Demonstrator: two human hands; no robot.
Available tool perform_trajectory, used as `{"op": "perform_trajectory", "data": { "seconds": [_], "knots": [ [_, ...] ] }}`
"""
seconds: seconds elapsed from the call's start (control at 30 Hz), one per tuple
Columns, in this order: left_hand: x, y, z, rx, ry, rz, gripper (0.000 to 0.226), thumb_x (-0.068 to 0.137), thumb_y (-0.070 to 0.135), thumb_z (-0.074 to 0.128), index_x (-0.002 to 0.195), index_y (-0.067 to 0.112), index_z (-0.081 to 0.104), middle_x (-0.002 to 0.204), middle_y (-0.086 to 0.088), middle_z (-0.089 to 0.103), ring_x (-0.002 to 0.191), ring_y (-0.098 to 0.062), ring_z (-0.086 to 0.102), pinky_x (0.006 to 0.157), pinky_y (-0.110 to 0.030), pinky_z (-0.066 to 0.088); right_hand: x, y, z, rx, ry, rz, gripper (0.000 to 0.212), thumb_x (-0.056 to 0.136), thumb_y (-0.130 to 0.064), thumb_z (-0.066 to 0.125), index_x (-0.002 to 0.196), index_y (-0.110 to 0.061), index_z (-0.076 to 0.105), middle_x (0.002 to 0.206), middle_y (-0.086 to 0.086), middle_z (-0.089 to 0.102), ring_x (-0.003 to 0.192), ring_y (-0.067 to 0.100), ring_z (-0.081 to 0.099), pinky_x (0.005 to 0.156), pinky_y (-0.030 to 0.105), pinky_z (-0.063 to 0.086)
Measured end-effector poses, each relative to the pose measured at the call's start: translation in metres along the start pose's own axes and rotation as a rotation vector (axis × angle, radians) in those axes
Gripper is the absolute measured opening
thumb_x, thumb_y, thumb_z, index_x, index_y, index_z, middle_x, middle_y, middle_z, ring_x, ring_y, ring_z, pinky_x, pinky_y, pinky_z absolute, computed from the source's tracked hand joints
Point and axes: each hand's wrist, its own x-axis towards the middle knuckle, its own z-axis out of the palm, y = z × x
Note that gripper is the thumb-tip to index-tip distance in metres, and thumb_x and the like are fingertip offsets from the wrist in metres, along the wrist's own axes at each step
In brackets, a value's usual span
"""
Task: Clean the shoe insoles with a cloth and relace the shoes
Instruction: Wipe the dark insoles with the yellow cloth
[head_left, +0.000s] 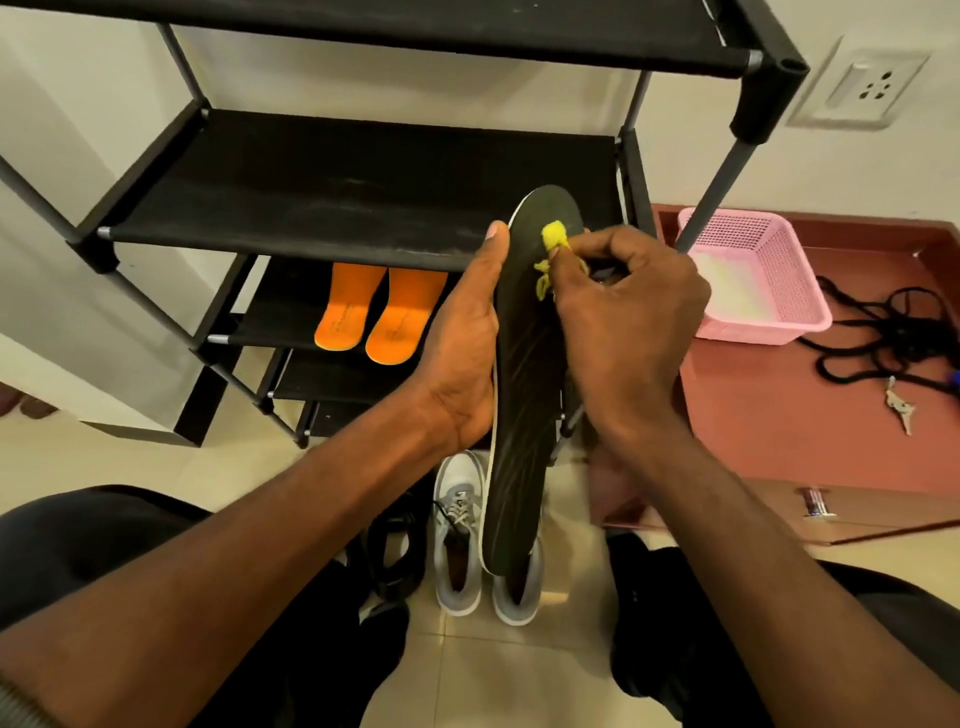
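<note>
Hands meet at the middle: the left hand (465, 343) holds a dark insole (519, 395) upright, the right hand (623, 332) pinches a yellow cloth (554, 236) against its top. Grey shoes (485, 545) stand at six o'clock, orange insoles (376, 312) at ten.

The insole (519, 395) looked like matt dark foam w/ faint streaks and a pale edge, the cloth (555, 235) a soft yellow fabric, and the two orange insoles (379, 312) matt, finely textured. The rack (363, 192) had matt black fabric shelves, dusty in spots, on grey metal tubes w/ black plastic joints; the basket (763, 270) was pink perforated plastic, slightly glossy. The grey shoes (460, 540) looked knit/mesh w/ white rubbery soles, the black laces (883, 332) woven cord, the floor tiles (467, 675) smooth & semi-glossy, the step (779, 415) a smooth reddish-brown finish.
</note>
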Motion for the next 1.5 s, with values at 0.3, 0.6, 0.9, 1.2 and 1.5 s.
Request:
{"op": "perform_trajectory", "data": {
  "seconds": [0.3,0.6,0.9,1.2,1.5],
  "knots": [
    [-0.004,0.005,0.001,0.025,-0.020,-0.012,0.060,0.110,0.053,0.030,0.142,0.011,0.060,0.127,-0.017,0.071,0.108,-0.026,0.071,0.092,-0.040,0.060,0.005,-0.003,-0.006,0.120,-0.095,0.050,0.010,0.091,-0.019,0.079,0.100,-0.018,0.082,0.083,-0.018,0.073,0.078,-0.004,0.070,0.067,0.008,0.052],
    [0.010,0.011,-0.018,0.133,0.007,0.081,0.049,0.112,0.046,0.033,0.156,0.027,0.044,0.147,-0.010,0.059,0.131,-0.024,0.062,0.109,-0.040,0.051,-0.040,-0.019,-0.013,0.214,-0.322,0.001,0.012,0.090,-0.015,0.080,0.101,-0.018,0.081,0.092,-0.012,0.077,0.087,0.002,0.073,0.081,0.026,0.061],
    [0.001,-0.013,-0.001,0.216,0.022,0.056,0.055,0.111,0.049,0.034,0.142,0.010,0.058,0.132,-0.017,0.068,0.125,-0.029,0.066,0.106,-0.047,0.051,-0.012,-0.002,-0.006,0.064,0.000,0.013,0.007,0.092,-0.023,0.078,0.098,-0.021,0.077,0.085,-0.015,0.072,0.078,0.001,0.070,0.068,0.019,0.059],
    [-0.005,-0.011,0.002,0.280,0.028,0.024,0.055,0.109,0.053,0.036,0.134,0.015,0.066,0.122,-0.022,0.071,0.115,-0.047,0.065,0.096,-0.058,0.054,0.022,0.016,-0.015,0.118,0.115,0.201,0.008,0.090,-0.025,0.080,0.095,-0.020,0.082,0.080,-0.014,0.075,0.074,0.001,0.071,0.068,0.016,0.057],
    [0.001,0.003,-0.001,0.139,0.048,-0.004,0.063,0.110,0.054,0.029,0.130,0.006,0.065,0.119,-0.017,0.074,0.115,-0.027,0.071,0.094,-0.037,0.060,-0.019,-0.011,-0.013,0.244,-0.246,0.063,0.011,0.092,-0.014,0.078,0.103,-0.016,0.080,0.092,-0.012,0.076,0.088,0.000,0.073,0.078,0.015,0.057]
  ]
}}
